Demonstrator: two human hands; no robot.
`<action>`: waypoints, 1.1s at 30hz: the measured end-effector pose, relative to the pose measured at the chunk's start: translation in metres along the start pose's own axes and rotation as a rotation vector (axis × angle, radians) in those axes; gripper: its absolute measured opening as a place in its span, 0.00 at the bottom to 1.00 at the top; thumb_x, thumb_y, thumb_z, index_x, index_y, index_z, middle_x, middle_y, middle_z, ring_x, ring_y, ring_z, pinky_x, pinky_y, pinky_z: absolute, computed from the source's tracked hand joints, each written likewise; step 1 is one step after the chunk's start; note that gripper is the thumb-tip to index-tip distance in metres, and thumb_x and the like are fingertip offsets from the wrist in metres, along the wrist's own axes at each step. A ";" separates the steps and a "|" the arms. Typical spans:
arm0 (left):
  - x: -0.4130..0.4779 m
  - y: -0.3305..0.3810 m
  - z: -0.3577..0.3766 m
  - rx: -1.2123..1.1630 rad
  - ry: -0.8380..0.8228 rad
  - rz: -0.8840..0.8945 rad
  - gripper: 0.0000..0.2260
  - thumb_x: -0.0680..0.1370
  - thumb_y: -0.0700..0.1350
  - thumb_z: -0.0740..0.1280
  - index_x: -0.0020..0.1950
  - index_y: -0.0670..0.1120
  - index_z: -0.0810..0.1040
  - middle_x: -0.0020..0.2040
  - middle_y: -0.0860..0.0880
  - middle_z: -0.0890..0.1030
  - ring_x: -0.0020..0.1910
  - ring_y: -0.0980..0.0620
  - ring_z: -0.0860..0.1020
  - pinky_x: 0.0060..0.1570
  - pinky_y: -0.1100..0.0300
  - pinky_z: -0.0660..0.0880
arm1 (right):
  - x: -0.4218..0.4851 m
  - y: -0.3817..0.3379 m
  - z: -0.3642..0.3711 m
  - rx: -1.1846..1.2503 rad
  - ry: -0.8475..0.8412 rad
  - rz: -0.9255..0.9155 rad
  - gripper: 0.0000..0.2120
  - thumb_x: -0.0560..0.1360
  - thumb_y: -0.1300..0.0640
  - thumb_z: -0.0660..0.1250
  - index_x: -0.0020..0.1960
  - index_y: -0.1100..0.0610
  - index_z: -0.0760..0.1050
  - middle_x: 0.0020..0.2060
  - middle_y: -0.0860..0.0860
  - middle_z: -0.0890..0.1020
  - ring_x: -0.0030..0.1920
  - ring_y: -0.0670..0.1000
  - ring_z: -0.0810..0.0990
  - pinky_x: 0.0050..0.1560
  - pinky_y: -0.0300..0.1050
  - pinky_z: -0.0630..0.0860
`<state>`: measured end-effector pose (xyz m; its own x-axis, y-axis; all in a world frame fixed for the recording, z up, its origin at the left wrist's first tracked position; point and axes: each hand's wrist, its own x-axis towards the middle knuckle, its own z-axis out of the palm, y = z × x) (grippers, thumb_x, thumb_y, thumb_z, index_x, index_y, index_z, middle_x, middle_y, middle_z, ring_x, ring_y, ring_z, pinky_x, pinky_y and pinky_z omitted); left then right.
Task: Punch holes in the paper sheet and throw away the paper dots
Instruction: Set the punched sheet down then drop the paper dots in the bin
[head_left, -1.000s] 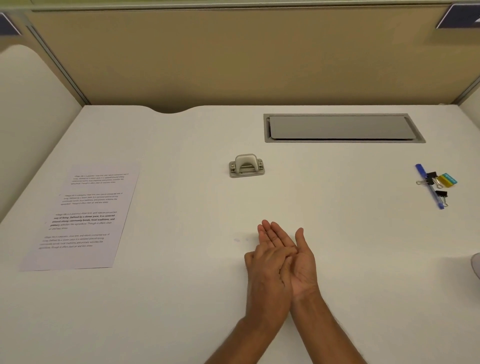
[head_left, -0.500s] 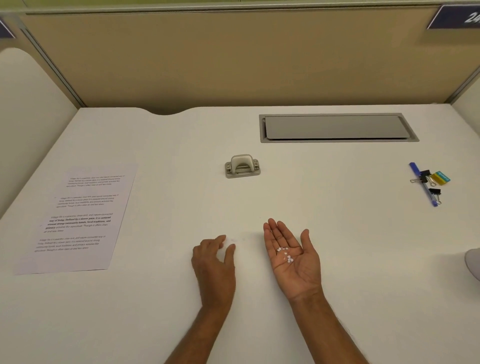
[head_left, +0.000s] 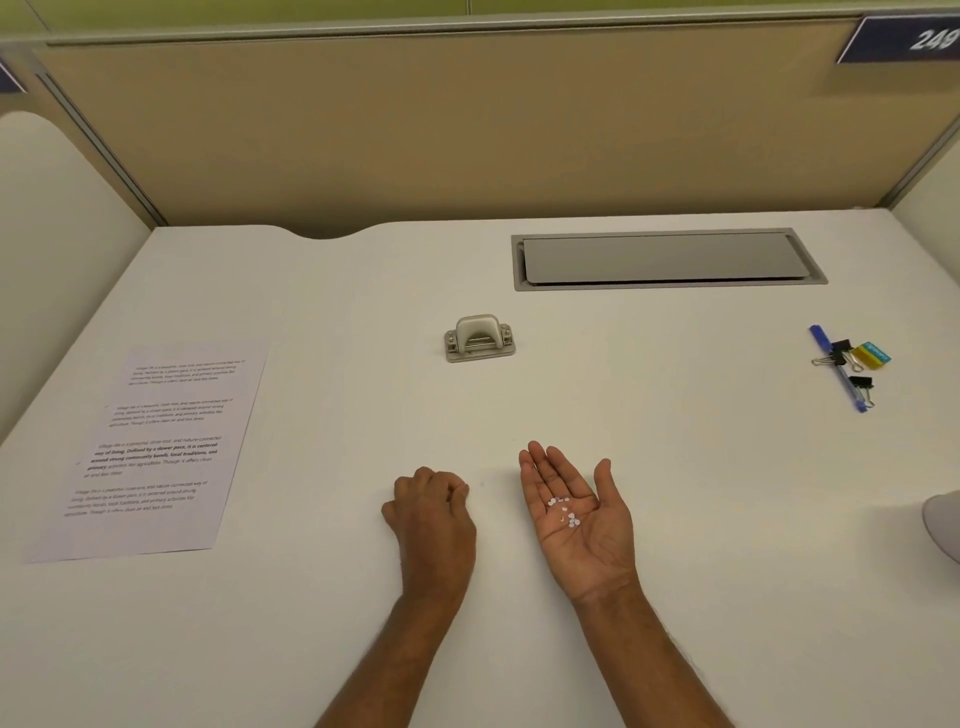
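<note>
With the small white paper dots (head_left: 563, 512) cupped in the wide-open right hand (head_left: 576, 512) at lower centre and the left hand (head_left: 434, 512) loosely curled, empty, on the white table (head_left: 701, 519), disposal seems under way, next needing a steady carry to a bin.

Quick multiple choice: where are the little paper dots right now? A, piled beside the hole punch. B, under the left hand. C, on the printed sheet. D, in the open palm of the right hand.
D: the paper dots lie in a small cluster on the upturned palm of the right hand.
</note>
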<state>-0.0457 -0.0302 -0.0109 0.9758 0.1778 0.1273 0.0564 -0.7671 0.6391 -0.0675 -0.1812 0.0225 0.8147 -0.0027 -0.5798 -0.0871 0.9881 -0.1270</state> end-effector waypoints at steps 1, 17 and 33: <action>0.000 0.001 0.001 0.024 0.001 0.003 0.11 0.76 0.34 0.69 0.39 0.49 0.76 0.41 0.53 0.77 0.45 0.48 0.72 0.48 0.55 0.61 | 0.000 0.000 0.000 0.000 0.000 -0.001 0.28 0.81 0.45 0.61 0.63 0.71 0.74 0.61 0.68 0.80 0.60 0.66 0.81 0.59 0.60 0.78; -0.049 0.068 -0.014 -0.515 -0.350 -0.018 0.08 0.78 0.39 0.69 0.51 0.52 0.82 0.49 0.54 0.81 0.50 0.59 0.78 0.50 0.74 0.71 | 0.002 0.008 -0.002 -0.118 0.035 0.024 0.30 0.81 0.40 0.58 0.65 0.67 0.74 0.63 0.63 0.80 0.64 0.61 0.80 0.64 0.56 0.76; -0.017 -0.001 -0.013 -0.223 0.037 -0.046 0.10 0.77 0.41 0.73 0.58 0.43 0.83 0.51 0.50 0.82 0.53 0.52 0.77 0.55 0.63 0.74 | 0.000 0.003 -0.002 0.023 0.006 0.000 0.27 0.81 0.45 0.61 0.63 0.70 0.73 0.61 0.67 0.80 0.63 0.66 0.80 0.62 0.59 0.77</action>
<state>-0.0654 -0.0243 -0.0035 0.9645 0.2353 0.1196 0.0483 -0.6031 0.7962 -0.0685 -0.1785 0.0208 0.8112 -0.0036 -0.5848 -0.0739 0.9914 -0.1085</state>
